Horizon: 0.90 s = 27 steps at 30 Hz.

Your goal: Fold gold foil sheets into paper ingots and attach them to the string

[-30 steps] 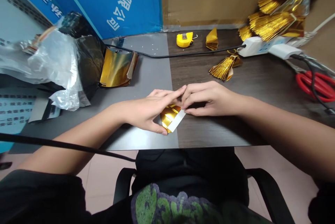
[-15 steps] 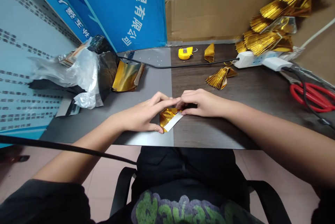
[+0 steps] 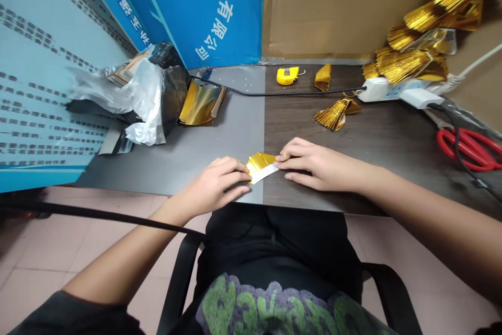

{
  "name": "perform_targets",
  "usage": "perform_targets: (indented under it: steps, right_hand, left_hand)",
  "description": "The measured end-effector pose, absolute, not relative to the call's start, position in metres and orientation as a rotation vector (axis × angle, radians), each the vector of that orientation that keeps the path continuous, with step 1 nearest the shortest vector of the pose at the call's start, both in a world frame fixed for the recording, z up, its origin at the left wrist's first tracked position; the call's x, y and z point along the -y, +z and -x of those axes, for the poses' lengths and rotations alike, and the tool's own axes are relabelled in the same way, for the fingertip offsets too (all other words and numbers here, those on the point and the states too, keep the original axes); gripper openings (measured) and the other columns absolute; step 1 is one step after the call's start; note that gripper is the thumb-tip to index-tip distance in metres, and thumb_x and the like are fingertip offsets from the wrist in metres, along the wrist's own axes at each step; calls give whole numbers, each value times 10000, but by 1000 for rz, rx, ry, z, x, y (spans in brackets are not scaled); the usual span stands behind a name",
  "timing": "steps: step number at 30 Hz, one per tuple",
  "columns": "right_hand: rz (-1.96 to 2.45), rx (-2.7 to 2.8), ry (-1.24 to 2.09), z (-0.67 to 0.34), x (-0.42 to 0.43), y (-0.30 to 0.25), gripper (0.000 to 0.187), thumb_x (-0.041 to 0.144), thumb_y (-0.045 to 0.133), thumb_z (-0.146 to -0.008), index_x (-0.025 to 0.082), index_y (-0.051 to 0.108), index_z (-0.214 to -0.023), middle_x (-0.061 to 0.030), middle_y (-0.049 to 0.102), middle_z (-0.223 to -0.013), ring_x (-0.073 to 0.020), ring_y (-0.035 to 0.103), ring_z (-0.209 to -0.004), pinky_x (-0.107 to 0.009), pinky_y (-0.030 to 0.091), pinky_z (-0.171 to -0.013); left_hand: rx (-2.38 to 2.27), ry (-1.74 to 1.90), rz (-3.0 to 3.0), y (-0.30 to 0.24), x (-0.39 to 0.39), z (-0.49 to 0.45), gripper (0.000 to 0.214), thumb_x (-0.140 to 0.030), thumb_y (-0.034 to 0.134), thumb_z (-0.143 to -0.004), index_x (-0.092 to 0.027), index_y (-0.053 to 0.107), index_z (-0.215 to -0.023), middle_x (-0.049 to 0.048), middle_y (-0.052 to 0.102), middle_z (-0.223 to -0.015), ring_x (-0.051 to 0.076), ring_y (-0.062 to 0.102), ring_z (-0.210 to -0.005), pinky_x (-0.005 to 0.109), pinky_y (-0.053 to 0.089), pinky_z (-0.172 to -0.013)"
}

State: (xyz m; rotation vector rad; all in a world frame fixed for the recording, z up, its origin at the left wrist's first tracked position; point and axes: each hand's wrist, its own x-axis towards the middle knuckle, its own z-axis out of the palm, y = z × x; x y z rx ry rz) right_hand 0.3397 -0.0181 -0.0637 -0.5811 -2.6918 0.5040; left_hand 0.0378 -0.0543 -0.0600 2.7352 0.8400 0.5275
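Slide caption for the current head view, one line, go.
Left hand and right hand at opposite ends of a white-edged gold foil on the desk, yellow tape measure beyond.

Moderate light | glare on gold foil (image 3: 262,160) | wide-angle edge stretch | panel print (image 3: 27,25) blurred

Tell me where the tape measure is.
In the head view, the tape measure lies near the cardboard, just left of a folded gold piece.

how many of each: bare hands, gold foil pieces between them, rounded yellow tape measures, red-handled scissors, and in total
Bare left hand and bare right hand: 2
White-edged gold foil piece: 1
Rounded yellow tape measure: 1
Red-handled scissors: 1
Total: 5
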Motion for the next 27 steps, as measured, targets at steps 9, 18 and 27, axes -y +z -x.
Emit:
perform_targets:
  steps: [9,18,27]
  right_hand:
    - [809,2431,355,-333,94,-78,222,196,601,-957,171,702,-1154,-120,738,-1051,-293,667,-1080,-504,616,-894]
    - [890,2299,349,-331,113,-92,252,216,704,-914,191,668,-1162,-118,725,-1105,-300,665,-1134,-506,608,-936]
    - [904,2202,268,-322,121,-94,167,103,704,-886,188,678,-1028,-91,729,-998,-260,661,-1017,-459,620,-845]
  left_hand:
    - [-810,536,-2916,-69,82,-31,301,-384,606,-970,-179,675,-1181,97,746,-1191,227,673,-1192,358,567,-932]
    - [-867,815,-2893,-85,95,-34,173,-219,667,-925,-183,669,-1094,71,763,-1168,216,707,-1141,339,576,-835]
    - [-890,896,-2847,-90,100,-37,160,-173,677,-904,-201,663,-1061,43,770,-1144,211,708,-1119,339,555,-822]
